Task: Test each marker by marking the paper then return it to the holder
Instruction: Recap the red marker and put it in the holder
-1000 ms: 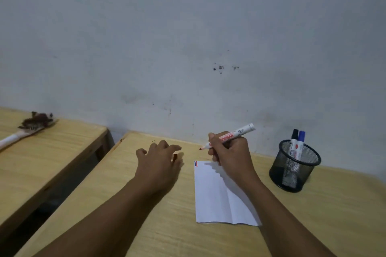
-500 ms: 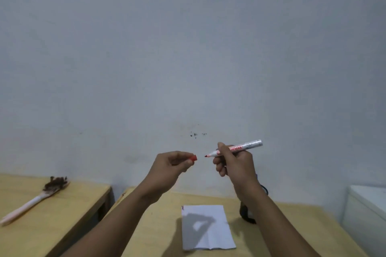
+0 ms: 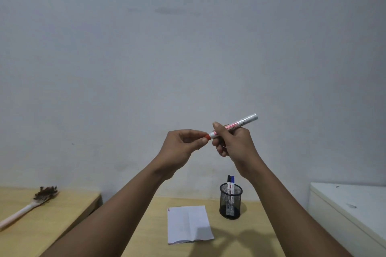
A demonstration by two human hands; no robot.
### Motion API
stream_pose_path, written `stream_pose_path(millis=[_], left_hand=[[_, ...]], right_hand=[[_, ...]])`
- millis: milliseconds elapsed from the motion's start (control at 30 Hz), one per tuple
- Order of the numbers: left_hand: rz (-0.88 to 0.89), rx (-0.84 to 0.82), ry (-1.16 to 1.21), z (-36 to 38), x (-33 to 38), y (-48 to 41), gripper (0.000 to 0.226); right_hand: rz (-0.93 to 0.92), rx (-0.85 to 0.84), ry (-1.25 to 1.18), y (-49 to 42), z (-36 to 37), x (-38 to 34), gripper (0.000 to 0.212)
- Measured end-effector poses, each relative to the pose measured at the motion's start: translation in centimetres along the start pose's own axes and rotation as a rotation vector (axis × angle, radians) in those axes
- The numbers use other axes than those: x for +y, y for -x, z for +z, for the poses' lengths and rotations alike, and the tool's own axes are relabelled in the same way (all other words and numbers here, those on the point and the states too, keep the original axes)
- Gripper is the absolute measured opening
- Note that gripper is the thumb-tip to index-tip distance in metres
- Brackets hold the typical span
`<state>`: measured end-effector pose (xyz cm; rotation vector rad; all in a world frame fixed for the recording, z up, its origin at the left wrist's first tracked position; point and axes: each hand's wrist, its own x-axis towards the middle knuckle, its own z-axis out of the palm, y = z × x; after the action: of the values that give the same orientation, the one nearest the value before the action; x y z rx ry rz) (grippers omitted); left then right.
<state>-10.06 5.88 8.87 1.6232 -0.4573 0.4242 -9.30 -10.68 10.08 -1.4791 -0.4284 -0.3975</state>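
Your right hand (image 3: 234,142) grips the red marker (image 3: 235,125) raised above the tabletop (image 3: 246,236); your left hand (image 3: 183,146) pinches its cap (image 3: 207,136) at the tip. Push the cap straight along the barrel until seated, then carry it to the holder (image 3: 230,201) near the far edge.

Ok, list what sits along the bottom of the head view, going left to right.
Feather duster → paper → mesh holder with a black and a blue marker → white surface.
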Motion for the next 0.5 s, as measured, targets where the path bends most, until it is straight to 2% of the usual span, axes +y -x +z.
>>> stream_pose_path(millis=[67, 167, 267, 333, 400, 433, 467, 500], left_hand=[[0.047, 0.029, 0.007, 0.7, 0.3, 0.0, 0.015], [0.133, 0.103, -0.111, 1.8, -0.3, 0.2, 0.012], [0.161, 0.190, -0.179, 2.8, -1.3, 0.3, 0.012], [0.163, 0.235, -0.243, 3.3, -1.7, -0.1, 0.014], [0.167, 0.260, -0.334, 3.5, -2.0, -0.8, 0.016], [0.175, 0.260, -0.388, 3.7, -2.3, -1.1, 0.017], [0.183, 0.252, -0.434, 3.9, -2.6, -1.4, 0.018], [0.187, 0.235, -0.463, 4.3, -3.0, -1.6, 0.018]], right_hand=[[0.015, -0.003, 0.009, -0.1, -0.3, -0.5, 0.035], [0.055, -0.013, 0.086, -0.2, -0.9, -0.8, 0.041], [0.127, -0.035, 0.218, -0.3, -1.7, -0.7, 0.052], [0.137, 0.029, 0.371, -0.4, -2.3, 0.1, 0.062], [0.009, 0.197, 0.649, -0.6, -3.4, 1.7, 0.058], [-0.105, 0.262, 0.780, -0.6, -4.1, 2.6, 0.046], [-0.210, 0.256, 0.852, -0.6, -4.8, 3.5, 0.031], [-0.282, 0.188, 0.904, -0.5, -5.3, 4.3, 0.024]])
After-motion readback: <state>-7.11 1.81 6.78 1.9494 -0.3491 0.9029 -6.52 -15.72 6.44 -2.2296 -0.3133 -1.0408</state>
